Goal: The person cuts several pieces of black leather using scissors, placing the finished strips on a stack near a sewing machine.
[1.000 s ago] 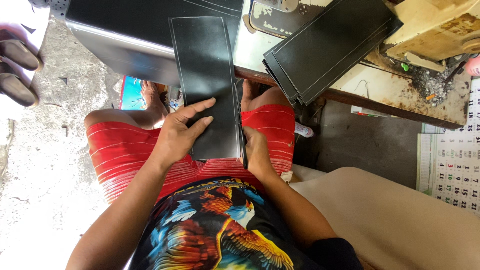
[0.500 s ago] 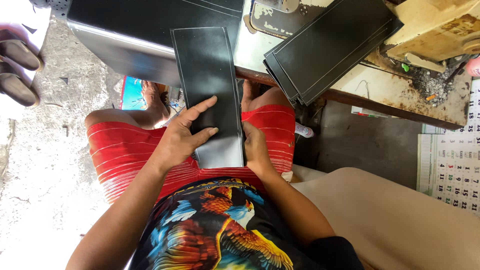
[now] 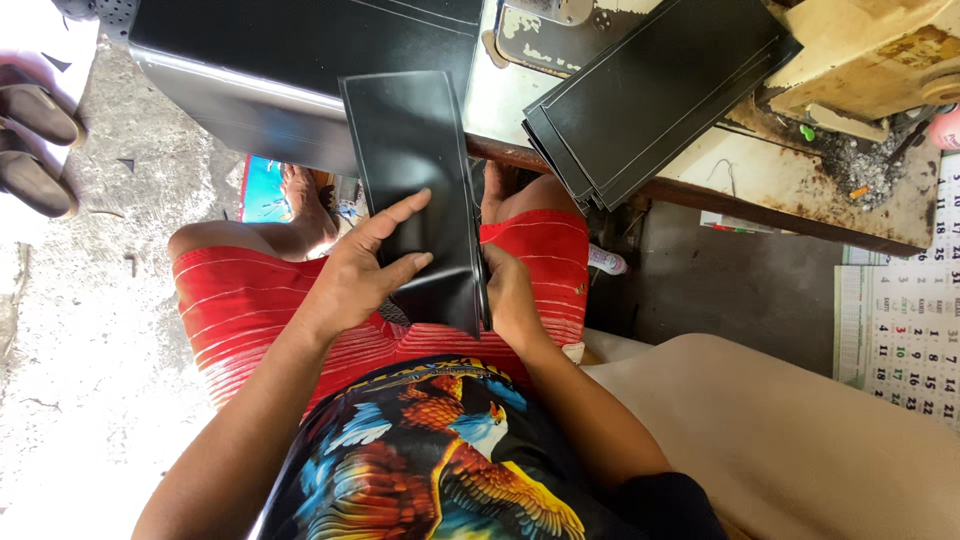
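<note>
The black leather panel (image 3: 415, 190) stands lengthwise over the lap, its long axis running from the knees up to the desk (image 3: 700, 185). The left hand (image 3: 365, 275) lies flat on its face, fingers (image 3: 400, 215) spread; the right hand (image 3: 510, 295) pinches its lower right edge.

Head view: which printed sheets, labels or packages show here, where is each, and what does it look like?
Calendar: far right, below the workbench; pale sheet with a grid of dark numerals, a few red, and a green-tinted strip at its left edge.
Printed sheet: on the floor beside the bare foot, under the bench; mostly blue, partly hidden.
Small tube: by the red shorts, white with a pink band; label too small to make out.
</note>
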